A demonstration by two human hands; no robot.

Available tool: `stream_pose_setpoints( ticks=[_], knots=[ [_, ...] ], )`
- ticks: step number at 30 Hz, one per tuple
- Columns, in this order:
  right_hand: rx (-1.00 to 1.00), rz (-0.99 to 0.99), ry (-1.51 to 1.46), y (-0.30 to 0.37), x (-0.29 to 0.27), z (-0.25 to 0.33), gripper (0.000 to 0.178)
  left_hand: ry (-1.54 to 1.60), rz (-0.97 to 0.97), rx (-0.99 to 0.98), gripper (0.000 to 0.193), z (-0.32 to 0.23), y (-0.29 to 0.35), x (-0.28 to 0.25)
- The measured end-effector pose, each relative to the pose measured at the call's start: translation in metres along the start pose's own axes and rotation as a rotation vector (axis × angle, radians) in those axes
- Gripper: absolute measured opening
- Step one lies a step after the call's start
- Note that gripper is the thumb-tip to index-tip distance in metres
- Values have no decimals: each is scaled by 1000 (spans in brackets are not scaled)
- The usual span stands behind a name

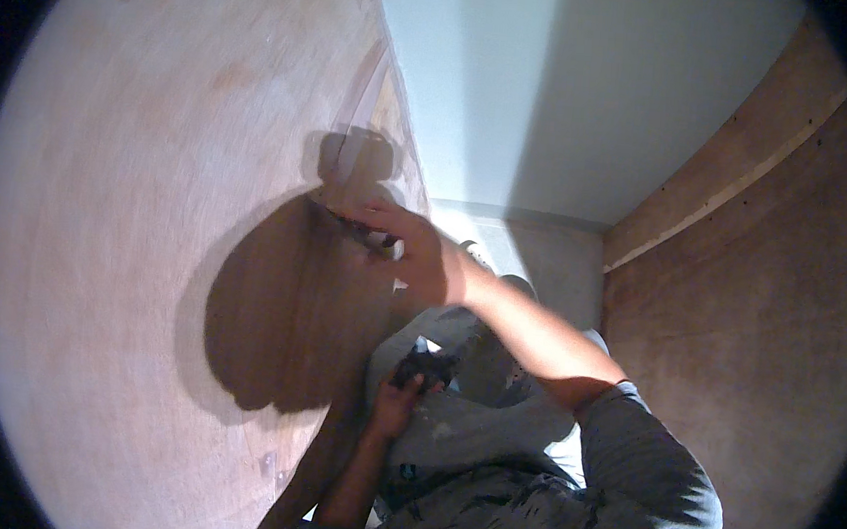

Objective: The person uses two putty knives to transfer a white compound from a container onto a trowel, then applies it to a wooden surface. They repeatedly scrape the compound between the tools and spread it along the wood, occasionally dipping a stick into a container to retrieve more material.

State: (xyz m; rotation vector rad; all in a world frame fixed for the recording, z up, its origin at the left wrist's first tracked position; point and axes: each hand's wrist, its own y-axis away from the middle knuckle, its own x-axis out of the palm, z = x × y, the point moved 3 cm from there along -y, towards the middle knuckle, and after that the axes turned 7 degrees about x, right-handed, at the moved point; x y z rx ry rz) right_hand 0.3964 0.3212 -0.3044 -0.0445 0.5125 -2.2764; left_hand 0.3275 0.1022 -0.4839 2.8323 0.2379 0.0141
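Note:
My right hand (415, 249) reaches across to the left and is closed on a flat scraper (353, 224). Its thin, dark edge meets the wooden panel (137, 198), inside the shadow that my head and arm cast there. A smooth, paler strip (363, 115) runs up the panel just above that hand, near the corner. Low down by my lap, my left hand (399, 399) is closed round a dark, smeared object (425, 366) with a bright, pale patch at its top. Shadow hides what kind of thing it is.
A pale grey-white wall (589, 100) meets the wooden panel at a corner ahead. To the right stands another wooden panel (741, 303) with a batten (727, 210) along it. The grey floor (559, 263) shows between them, close to my legs and a shoe (477, 254).

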Motion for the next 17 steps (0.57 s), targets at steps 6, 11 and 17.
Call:
stream_pose_setpoints(
  ticks=[6, 11, 17],
  knots=[
    [125, -311, 261, -85, -111, -54, 57, 90, 5, 14, 42, 1, -3, 3],
    [174, -336, 350, -134, -123, -64, 65, 94, -50, -92, 43, 41, -5, -7],
    [133, -373, 402, -168, -118, -74, 68, 377, -19, -86, 45, 31, -3, 0]
  ],
)
